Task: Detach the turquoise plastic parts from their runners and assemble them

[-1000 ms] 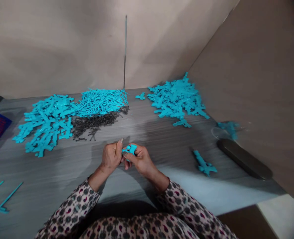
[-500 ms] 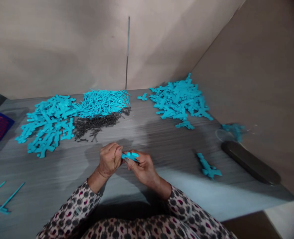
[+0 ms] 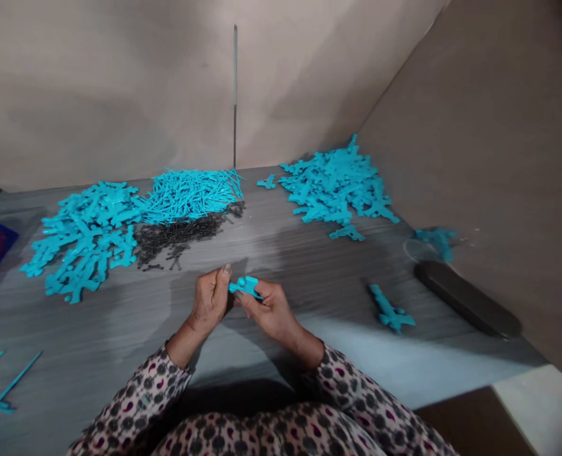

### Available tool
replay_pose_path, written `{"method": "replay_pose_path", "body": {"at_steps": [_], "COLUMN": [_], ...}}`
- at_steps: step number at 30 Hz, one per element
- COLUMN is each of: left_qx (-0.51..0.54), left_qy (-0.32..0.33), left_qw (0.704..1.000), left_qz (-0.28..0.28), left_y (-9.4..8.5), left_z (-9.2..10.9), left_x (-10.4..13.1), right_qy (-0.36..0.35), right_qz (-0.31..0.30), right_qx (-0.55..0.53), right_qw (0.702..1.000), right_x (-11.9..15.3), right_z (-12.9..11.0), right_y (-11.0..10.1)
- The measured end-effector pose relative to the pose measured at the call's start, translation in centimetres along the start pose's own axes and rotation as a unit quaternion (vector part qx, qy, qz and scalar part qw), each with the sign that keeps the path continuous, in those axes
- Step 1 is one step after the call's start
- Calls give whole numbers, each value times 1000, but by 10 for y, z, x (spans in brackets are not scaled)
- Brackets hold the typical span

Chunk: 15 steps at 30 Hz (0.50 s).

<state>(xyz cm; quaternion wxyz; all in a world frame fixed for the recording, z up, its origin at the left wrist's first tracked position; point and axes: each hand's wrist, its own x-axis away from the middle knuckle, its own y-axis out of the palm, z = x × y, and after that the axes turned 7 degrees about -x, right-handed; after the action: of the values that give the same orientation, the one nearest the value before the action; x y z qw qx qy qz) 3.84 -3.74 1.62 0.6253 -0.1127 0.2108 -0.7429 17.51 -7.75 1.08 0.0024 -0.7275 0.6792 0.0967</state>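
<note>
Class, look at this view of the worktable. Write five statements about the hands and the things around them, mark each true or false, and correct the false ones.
1. The right hand grips a turquoise piece whose end meets the left hand. True.
2. The dark pieces lie beyond the thin sticks, nearer the wall. False: the dark pieces lie on the person's side of the thin sticks.
3. A loose part lies between the right hand and the long dark object. True.
4. Both sleeves are plain white. False: the sleeves are patterned.
5. The long dark object stands upright. False: it lies flat.
</note>
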Motion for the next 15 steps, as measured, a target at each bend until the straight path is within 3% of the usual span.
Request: {"method": "replay_pose_path", "body": {"at_steps": [3,6,10,15], "left_qx": [30,89,124,83], "left_qy": [10,-7,4,85], "left_qw": [998,992,989,991], "left_qz": [-49,-90,-84,-57], "left_y": [-12,-19,-20,-22], "left_z": [3,1,-4,3], "left_x": [0,1,4,6], "right_qy": [43,44,15,-35], "right_qz": [26,38,21,23], "right_qx": [-40,-66,-81,-47], "right_qw": [998,996,996,998], "right_x": [-4,-7,-8,-8], "right_z": [3,3,3,7], "right_y": [-9,-16,-19,-21]}}
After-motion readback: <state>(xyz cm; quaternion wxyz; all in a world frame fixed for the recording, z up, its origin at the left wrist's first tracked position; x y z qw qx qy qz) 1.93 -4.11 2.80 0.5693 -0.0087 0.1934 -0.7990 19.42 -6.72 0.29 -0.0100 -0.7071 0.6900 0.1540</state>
